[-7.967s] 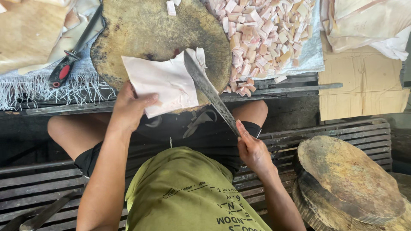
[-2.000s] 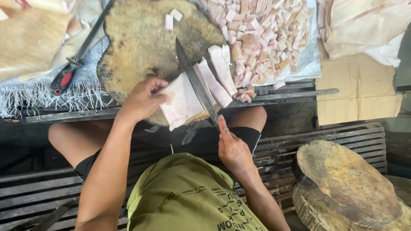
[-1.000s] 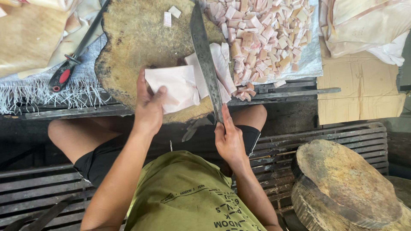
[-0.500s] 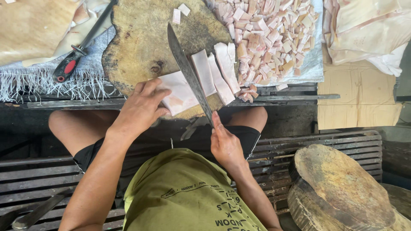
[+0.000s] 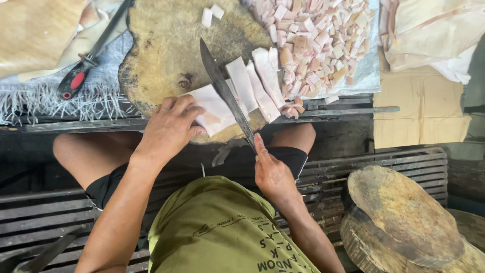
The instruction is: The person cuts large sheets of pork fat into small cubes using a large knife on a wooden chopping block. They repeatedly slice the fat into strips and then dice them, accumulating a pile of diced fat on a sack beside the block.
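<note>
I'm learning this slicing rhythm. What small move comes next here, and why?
Probably slide the left hand back a little along the pale slab, exposing another strip's width: the knife in the right hand lies right beside the fingertips, with cut strips past it.

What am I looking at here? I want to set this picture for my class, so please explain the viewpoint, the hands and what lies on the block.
The single view comes from a camera on the person's head, looking down. No machine: two bare hands. The left hand presses a pale flat sheet onto a round wooden block. The right hand grips a long knife, blade across the sheet. Cut strips lie beside it, a pile of small pale cubes beyond. A red-handled tool lies at left; a second wooden block sits lower right.
</note>
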